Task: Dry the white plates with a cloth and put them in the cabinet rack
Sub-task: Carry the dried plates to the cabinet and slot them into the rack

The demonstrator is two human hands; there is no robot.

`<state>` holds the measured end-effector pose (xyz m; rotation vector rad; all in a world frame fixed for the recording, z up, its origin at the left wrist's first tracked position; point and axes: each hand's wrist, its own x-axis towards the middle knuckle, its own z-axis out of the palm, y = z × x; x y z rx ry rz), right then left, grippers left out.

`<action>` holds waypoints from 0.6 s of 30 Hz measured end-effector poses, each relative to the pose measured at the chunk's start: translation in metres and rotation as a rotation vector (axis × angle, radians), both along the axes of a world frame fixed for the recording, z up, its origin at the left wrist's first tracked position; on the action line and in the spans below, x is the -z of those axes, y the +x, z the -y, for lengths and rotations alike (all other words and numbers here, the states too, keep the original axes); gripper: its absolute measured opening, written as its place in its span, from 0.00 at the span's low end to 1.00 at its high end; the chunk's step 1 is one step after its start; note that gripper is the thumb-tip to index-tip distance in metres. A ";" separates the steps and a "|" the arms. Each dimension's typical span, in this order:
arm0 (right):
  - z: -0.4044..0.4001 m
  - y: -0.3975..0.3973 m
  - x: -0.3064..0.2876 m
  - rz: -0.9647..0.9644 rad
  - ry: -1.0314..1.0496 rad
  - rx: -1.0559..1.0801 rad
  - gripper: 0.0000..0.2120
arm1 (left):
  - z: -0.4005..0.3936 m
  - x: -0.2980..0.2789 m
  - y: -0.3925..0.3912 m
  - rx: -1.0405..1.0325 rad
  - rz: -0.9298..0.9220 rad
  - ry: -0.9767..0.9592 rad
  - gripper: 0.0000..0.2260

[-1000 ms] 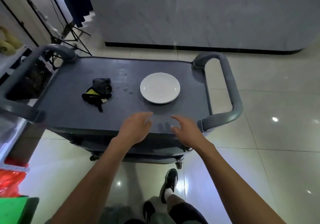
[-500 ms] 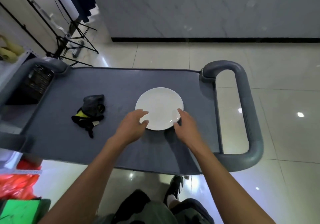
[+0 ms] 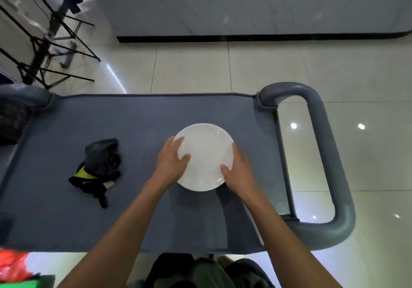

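Observation:
A round white plate [image 3: 206, 151] lies on the grey top of a cart [image 3: 142, 118], right of centre. My left hand [image 3: 170, 161] grips the plate's left rim, fingers curled over the edge and thumb on the plate's face. My right hand [image 3: 237, 171] holds the right rim the same way. A crumpled dark grey cloth [image 3: 100, 160] with yellow and black parts lies on the cart, a hand's width to the left of the plate. The cabinet rack is out of view.
The cart has a thick grey loop handle [image 3: 330, 165] on the right and another [image 3: 24, 95] at the far left. Black tripod legs [image 3: 51, 49] stand on the tiled floor at back left. A marble wall [image 3: 245, 4] runs behind. Red and green items [image 3: 13, 270] sit at bottom left.
I have stepped closer to the cart. Both hands moved forward from the cart's near edge onto the plate and now clasp its two sides. The cloth has not moved.

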<state>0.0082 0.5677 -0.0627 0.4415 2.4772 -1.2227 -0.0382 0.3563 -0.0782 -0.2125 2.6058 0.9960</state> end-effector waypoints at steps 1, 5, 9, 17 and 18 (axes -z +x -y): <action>0.002 0.000 0.000 -0.002 -0.010 0.020 0.36 | 0.000 0.002 -0.003 0.002 -0.001 0.009 0.27; 0.005 0.000 0.002 -0.020 -0.036 0.107 0.35 | -0.001 0.010 -0.010 0.000 -0.017 0.064 0.27; 0.009 -0.001 0.003 -0.053 -0.115 0.258 0.33 | -0.002 0.014 -0.011 -0.010 -0.042 0.103 0.27; 0.026 -0.003 0.010 -0.075 -0.101 0.375 0.36 | 0.000 0.018 -0.010 -0.007 -0.041 0.150 0.28; 0.027 -0.003 0.010 -0.073 -0.097 0.386 0.36 | 0.000 0.018 -0.010 -0.013 -0.041 0.160 0.28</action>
